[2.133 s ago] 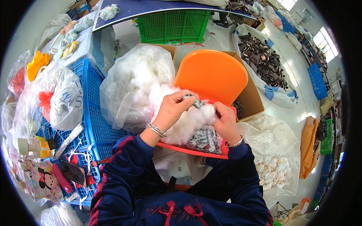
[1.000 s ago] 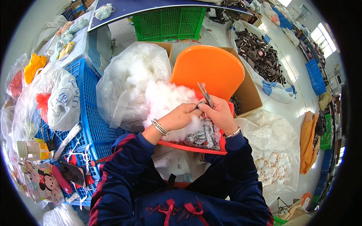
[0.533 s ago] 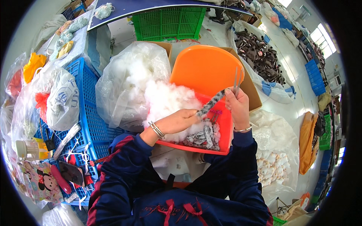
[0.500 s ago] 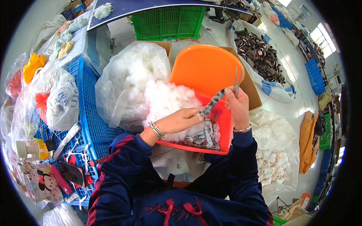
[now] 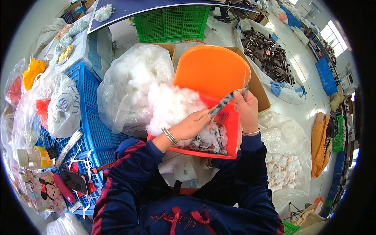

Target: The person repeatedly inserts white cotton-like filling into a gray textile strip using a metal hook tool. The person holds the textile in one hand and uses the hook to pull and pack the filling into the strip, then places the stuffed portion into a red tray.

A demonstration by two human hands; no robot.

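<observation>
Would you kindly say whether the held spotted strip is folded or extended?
Extended: the spotted strip spans the gap between the left hand and right hand.

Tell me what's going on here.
A person is holding a spotted grey strip between both hands. The left hand grips its lower end; the right hand has the upper end and a two-pronged metal tool. Below, a red bin holds white fluff and more grey pieces.

My bare left hand (image 5: pixel 194 124) and bare right hand (image 5: pixel 246 109) hold a narrow grey-and-black furry strip (image 5: pixel 221 103) between them above a red plastic tray (image 5: pixel 232 135); my right also grips a slim, two-pronged silver metal tool (image 5: pixel 245 89).
</observation>
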